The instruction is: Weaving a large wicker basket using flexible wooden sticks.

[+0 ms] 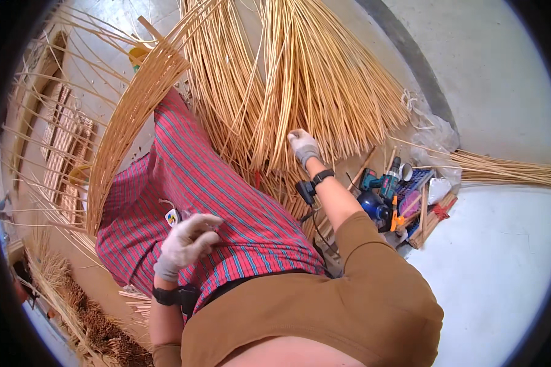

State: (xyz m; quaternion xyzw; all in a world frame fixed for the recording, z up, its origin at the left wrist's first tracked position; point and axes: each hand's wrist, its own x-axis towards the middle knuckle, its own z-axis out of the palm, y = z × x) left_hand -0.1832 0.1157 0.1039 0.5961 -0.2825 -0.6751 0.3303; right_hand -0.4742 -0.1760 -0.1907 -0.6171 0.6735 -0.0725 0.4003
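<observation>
My left hand (188,243), in a pale glove, hovers over the striped red cloth (226,202) on my lap. Its fingers are curved but apart, with nothing seen in them. My gloved right hand (303,147) reaches forward to the near ends of a big fanned pile of rattan canes (330,79). Its fingers are closed there, seemingly round a cane, though the fingertips partly hide it. Against my left leg leans a curved woven rattan band (131,128), its long loose stakes fanning out to the left. Neither hand touches this band.
On the right, a green cordless drill (389,180) lies by a blue round object (373,207), an orange clamp (398,214) and a blue basket (419,183). Clear plastic (438,144) and another cane bundle (502,168) lie beyond. Woven pieces (67,153) are at the left.
</observation>
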